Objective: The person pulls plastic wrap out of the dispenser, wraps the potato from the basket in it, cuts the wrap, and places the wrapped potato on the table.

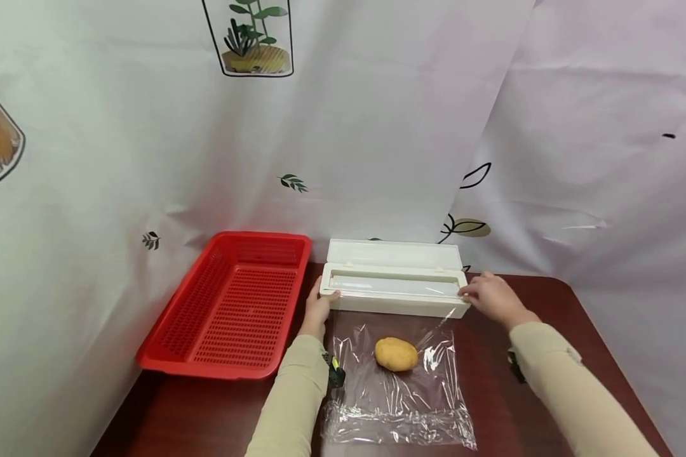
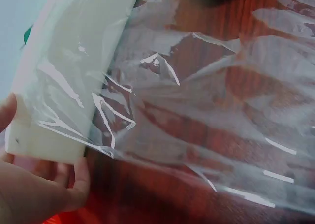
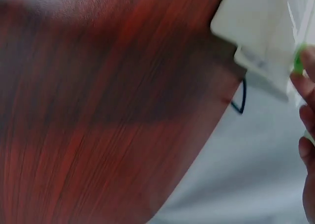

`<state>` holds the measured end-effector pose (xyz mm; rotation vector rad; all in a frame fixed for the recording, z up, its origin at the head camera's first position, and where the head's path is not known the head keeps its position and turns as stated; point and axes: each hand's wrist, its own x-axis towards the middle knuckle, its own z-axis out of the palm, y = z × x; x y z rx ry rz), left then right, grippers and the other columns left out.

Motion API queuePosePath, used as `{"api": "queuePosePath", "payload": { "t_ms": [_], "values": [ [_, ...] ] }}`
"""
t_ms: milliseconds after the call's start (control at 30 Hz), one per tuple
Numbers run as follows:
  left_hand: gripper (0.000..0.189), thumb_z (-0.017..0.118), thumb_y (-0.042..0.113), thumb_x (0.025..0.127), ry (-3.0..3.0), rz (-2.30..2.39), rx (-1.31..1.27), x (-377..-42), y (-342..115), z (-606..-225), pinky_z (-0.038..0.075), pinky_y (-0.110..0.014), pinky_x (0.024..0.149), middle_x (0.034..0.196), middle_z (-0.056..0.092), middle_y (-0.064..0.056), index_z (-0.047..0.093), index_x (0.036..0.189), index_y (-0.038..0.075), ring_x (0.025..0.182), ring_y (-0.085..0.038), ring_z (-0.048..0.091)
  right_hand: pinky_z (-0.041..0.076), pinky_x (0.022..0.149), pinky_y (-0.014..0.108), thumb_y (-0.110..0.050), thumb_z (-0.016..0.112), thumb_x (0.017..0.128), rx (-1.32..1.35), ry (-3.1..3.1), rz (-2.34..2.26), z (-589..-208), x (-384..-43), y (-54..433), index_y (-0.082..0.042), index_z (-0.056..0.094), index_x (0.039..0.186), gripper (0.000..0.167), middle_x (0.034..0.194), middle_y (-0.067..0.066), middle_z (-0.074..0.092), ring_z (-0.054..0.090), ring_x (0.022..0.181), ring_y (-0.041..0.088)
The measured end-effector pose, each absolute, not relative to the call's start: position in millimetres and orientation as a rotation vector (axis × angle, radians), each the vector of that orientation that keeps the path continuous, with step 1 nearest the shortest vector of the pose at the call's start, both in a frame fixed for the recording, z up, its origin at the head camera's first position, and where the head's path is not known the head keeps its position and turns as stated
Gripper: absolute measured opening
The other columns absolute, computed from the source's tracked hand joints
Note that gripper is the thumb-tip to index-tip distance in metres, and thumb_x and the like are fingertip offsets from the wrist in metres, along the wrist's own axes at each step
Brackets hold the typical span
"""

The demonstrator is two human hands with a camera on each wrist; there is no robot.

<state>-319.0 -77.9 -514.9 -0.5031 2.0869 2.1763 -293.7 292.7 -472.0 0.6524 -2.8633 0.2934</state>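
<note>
A white cling film dispenser [image 1: 403,305] stands at the back of the table with its lid [image 1: 394,255] raised and a film roll [image 1: 394,285] inside. From its front a clear sheet of cling film [image 1: 371,397] stretches toward the person. A potato [image 1: 396,354] lies on the film. My left hand [image 1: 318,308] grips the dispenser's left end, thumb on one side and fingers round the other, as the left wrist view shows. At the right end, my right hand [image 1: 494,297] pinches a small green slider [image 3: 298,60] with thumb and finger, partly hidden in the head view.
A red plastic basket [image 1: 174,366] sits left of the dispenser, close to the left forearm. Behind the dark red wooden table [image 1: 491,406] hangs a white patterned sheet [image 1: 377,127]. The table's right edge runs beyond the right forearm.
</note>
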Motion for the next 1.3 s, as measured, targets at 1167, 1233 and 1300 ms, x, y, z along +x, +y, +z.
{"api": "queuePosePath", "payload": {
  "t_ms": [1167, 1233, 1300],
  "values": [
    [0.005, 0.066, 0.016, 0.085, 3.354, 0.772, 0.349, -308, -66, -484, 0.043, -0.037, 0.076, 0.093, 0.067, -0.002, 0.068, 0.089, 0.013, 0.09, -0.022, 0.056, 0.039, 0.075, 0.048, -0.011, 0.073, 0.077, 0.36, -2.719, 0.591, -497, -273, 276, -0.007, 0.066, 0.079, 0.008, 0.093, 0.01, 0.053, 0.047, 0.089, 0.03],
    [0.005, 0.066, 0.017, 0.085, 3.342, 0.796, 0.335, -307, -67, -484, 0.043, -0.037, 0.075, 0.091, 0.068, -0.002, 0.068, 0.089, 0.014, 0.089, -0.022, 0.057, 0.039, 0.076, 0.048, -0.011, 0.072, 0.078, 0.377, -2.718, 0.589, -497, -273, 276, -0.006, 0.064, 0.08, 0.009, 0.093, 0.01, 0.054, 0.048, 0.09, 0.03],
    [0.005, 0.066, 0.017, 0.086, 3.329, 0.822, 0.324, -306, -68, -483, 0.043, -0.037, 0.075, 0.088, 0.068, -0.001, 0.069, 0.089, 0.014, 0.088, -0.022, 0.057, 0.038, 0.077, 0.049, -0.01, 0.071, 0.079, 0.393, -2.715, 0.594, -496, -273, 275, -0.006, 0.063, 0.08, 0.009, 0.094, 0.01, 0.054, 0.047, 0.091, 0.03]
  ]
}}
